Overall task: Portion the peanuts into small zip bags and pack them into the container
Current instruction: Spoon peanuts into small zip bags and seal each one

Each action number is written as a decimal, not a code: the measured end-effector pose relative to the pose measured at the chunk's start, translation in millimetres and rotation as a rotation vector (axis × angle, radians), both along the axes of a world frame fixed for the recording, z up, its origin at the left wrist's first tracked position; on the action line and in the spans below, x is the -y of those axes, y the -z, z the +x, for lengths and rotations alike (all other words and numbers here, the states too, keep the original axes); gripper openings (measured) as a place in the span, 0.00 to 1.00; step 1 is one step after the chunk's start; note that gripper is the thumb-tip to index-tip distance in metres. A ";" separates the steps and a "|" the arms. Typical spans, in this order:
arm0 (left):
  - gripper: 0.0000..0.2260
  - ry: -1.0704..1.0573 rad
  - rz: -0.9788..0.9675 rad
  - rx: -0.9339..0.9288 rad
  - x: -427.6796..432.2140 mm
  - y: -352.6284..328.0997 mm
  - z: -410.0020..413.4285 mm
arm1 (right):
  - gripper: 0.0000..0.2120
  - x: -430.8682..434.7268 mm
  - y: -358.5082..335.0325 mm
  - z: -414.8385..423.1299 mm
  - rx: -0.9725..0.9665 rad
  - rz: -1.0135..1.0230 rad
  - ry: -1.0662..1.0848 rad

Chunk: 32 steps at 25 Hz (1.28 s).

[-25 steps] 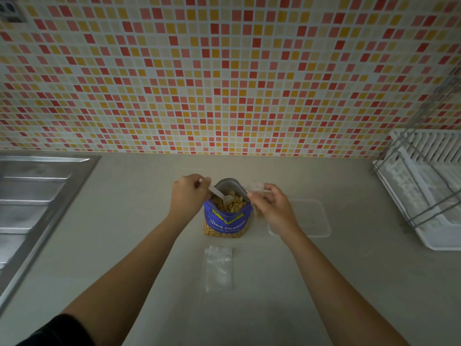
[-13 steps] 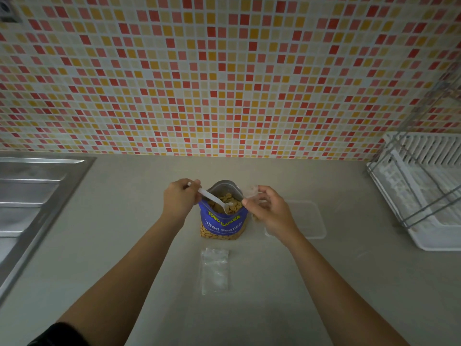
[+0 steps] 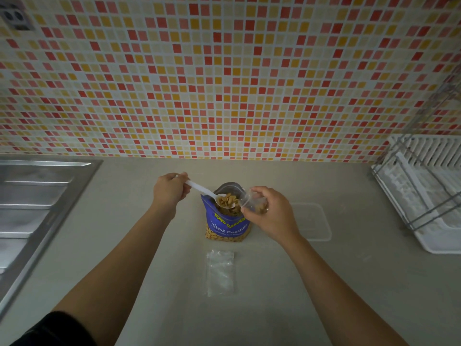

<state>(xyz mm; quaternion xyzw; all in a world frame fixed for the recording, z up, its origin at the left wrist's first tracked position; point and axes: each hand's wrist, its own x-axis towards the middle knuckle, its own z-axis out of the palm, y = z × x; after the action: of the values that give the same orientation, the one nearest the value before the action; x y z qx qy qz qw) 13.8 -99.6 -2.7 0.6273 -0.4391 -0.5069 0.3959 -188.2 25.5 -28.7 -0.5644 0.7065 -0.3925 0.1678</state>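
Note:
A blue bag of salted peanuts (image 3: 227,224) stands open in the middle of the counter. My left hand (image 3: 169,189) grips the handle of a white plastic spoon (image 3: 205,190); its bowl, heaped with peanuts, hovers over the bag's mouth. Just right of the spoon, my right hand (image 3: 270,213) holds a small clear zip bag (image 3: 253,203) with its mouth open toward the spoon and a few peanuts inside. A second small zip bag (image 3: 220,272) lies flat in front of the peanut bag. A clear plastic container (image 3: 315,222) sits to the right, partly hidden by my right hand.
A steel sink drainboard (image 3: 32,203) fills the left side. A white dish rack (image 3: 429,191) with a wire frame stands at the right edge. A mosaic-tiled wall (image 3: 224,78) backs the beige counter (image 3: 274,295).
My left hand lifted the spoon out of the peanut bag, loaded with peanuts, and brought it toward the small zip bag. My right hand tilted the zip bag's mouth toward the spoon.

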 end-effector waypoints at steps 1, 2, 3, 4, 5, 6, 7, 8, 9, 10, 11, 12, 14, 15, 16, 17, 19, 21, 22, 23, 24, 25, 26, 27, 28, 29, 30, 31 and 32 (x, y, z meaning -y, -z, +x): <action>0.10 -0.001 -0.004 -0.006 1.9 -2.1 1.2 | 0.23 0.8 0.5 0.5 -0.035 -0.001 0.010; 0.10 -0.005 -0.008 -0.009 3.6 -5.0 2.3 | 0.23 0.8 0.2 1.0 -0.069 -0.004 0.020; 0.10 -0.010 -0.013 -0.014 4.8 -8.6 3.3 | 0.23 1.1 -0.2 1.6 -0.098 -0.008 0.029; 0.10 -0.017 -0.016 -0.021 6.1 -12.6 4.0 | 0.23 1.4 -0.8 2.6 -0.122 -0.011 0.034; 0.09 -0.021 -0.021 -0.034 7.1 -16.8 4.1 | 0.23 2.1 -1.4 3.7 -0.138 -0.009 0.034; 0.09 -0.019 -0.027 -0.047 8.3 -21.6 3.7 | 0.23 3.4 -2.0 5.4 -0.144 -0.005 0.029; 0.09 -0.008 -0.036 -0.054 9.1 -26.4 2.3 | 0.23 5.3 -1.9 7.9 -0.137 0.003 0.023; 0.09 0.009 -0.048 -0.049 9.1 -31.9 0.0 | 0.22 7.3 -2.1 11.2 -0.115 0.008 0.018; 0.09 0.031 -0.069 -0.034 8.3 -37.6 -3.4 | 0.22 9.4 -2.0 14.7 -0.077 0.006 0.018; 0.10 0.054 -0.101 -0.005 6.5 -43.8 -7.6 | 0.21 11.4 -2.6 18.3 -0.029 -0.004 0.023; 0.10 0.081 -0.146 0.040 4.2 -50.4 -12.2 | 0.20 13.5 -3.5 21.7 0.019 -0.015 0.030; 0.10 0.111 -0.206 0.105 0.5 -57.9 -16.6 | 0.20 15.0 -5.4 25.0 0.063 -0.023 0.035; 0.11 0.198 -0.387 0.268 -10.5 -73.5 -25.2 | 0.19 17.5 -9.7 30.7 0.154 -0.038 0.050; 0.12 0.255 -0.508 0.354 -17.9 -80.5 -28.7 | 0.18 18.6 -11.6 33.6 0.209 -0.049 0.059; 0.12 0.316 -0.634 0.434 -25.5 -86.4 -31.6 | 0.18 19.3 -13.3 36.6 0.266 -0.062 0.066; 0.13 0.376 -0.746 0.500 -32.8 -90.6 -34.1 | 0.18 19.9 -14.2 39.5 0.313 -0.078 0.071; 0.13 0.467 -0.874 0.561 -43.5 -97.1 -36.3 | 0.17 19.2 -14.7 44.1 0.358 -0.109 0.078; 0.13 0.510 -0.918 0.566 -47.0 -102.7 -34.4 | 0.17 17.8 -13.9 46.1 0.386 -0.134 0.080; 0.13 0.513 -0.940 0.564 -47.7 -105.7 -32.3 | 0.18 16.8 -14.2 46.1 0.410 -0.144 0.078; 0.13 0.513 -0.967 0.562 -48.0 -108.8 -30.0 | 0.18 16.4 -14.1 45.7 0.434 -0.149 0.077; 0.13 0.522 -0.989 0.558 -47.7 -111.9 -28.1 | 0.19 15.9 -14.7 45.2 0.452 -0.149 0.077; 0.13 0.542 -0.996 0.553 -47.0 -114.2 -27.2 | 0.19 16.0 -15.2 44.7 0.462 -0.146 0.081; 0.13 0.560 -0.980 0.540 -46.0 -115.6 -26.8 | 0.19 15.5 -16.5 44.7 0.467 -0.146 0.083; 0.13 0.557 -0.949 0.520 -45.0 -115.9 -26.9 | 0.18 15.3 -17.8 44.7 0.468 -0.153 0.081; 0.13 0.542 -0.909 0.509 -42.8 -115.2 -26.8 | 0.18 14.7 -19.9 44.8 0.473 -0.166 0.076; 0.13 0.544 -0.867 0.518 -40.4 -114.0 -26.7 | 0.18 14.6 -21.0 44.6 0.483 -0.179 0.072; 0.13 0.566 -0.835 0.541 -39.2 -112.2 -26.5 | 0.18 13.8 -22.3 43.9 0.491 -0.185 0.065; 0.13 0.588 -0.818 0.556 -39.3 -110.5 -26.5 | 0.18 13.0 -22.6 42.7 0.489 -0.182 0.060; 0.13 0.589 -0.809 0.545 -40.1 -110.6 -26.1 | 0.18 11.8 -23.1 41.4 0.478 -0.174 0.057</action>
<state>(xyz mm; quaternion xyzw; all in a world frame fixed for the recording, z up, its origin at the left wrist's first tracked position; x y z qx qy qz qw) -12.3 -59.5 107.9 0.3849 -0.8409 -0.2073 0.3189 -146.9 13.7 -5.6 -0.4480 0.6259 -0.5787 0.2696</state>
